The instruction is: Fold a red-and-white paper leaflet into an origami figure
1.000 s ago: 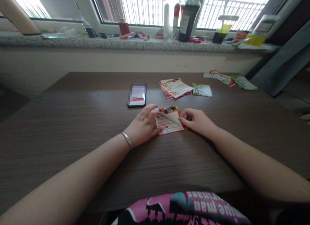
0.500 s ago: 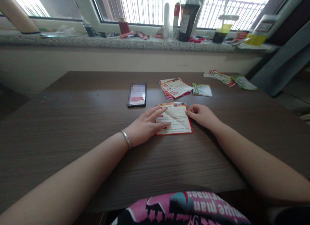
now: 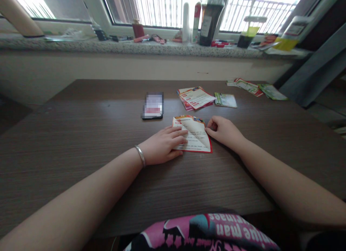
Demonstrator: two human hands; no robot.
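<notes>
A creased, printed paper sheet (image 3: 196, 135) with a red border lies on the dark wooden table (image 3: 108, 135) in front of me. My left hand (image 3: 164, 144) rests flat on the sheet's left side, fingers stretched out, a silver bangle on the wrist. At the sheet's right edge, my right hand (image 3: 220, 129) pinches the paper between thumb and curled fingers, and that side is slightly raised and bent. Beyond the left hand lies a phone (image 3: 153, 105) with its screen blurred.
A pile of similar printed sheets (image 3: 196, 97) lies farther back, beside a small green-and-white card stack (image 3: 226, 100). More printed papers (image 3: 250, 87) are at the far right corner. Bottles, among them a dark one (image 3: 211, 23), and small items line the stone windowsill (image 3: 162, 49).
The sheet has shifted and turned slightly, its right side now bending up. My left hand has slid lower with its fingers closer together; my right hand has moved a little left.
</notes>
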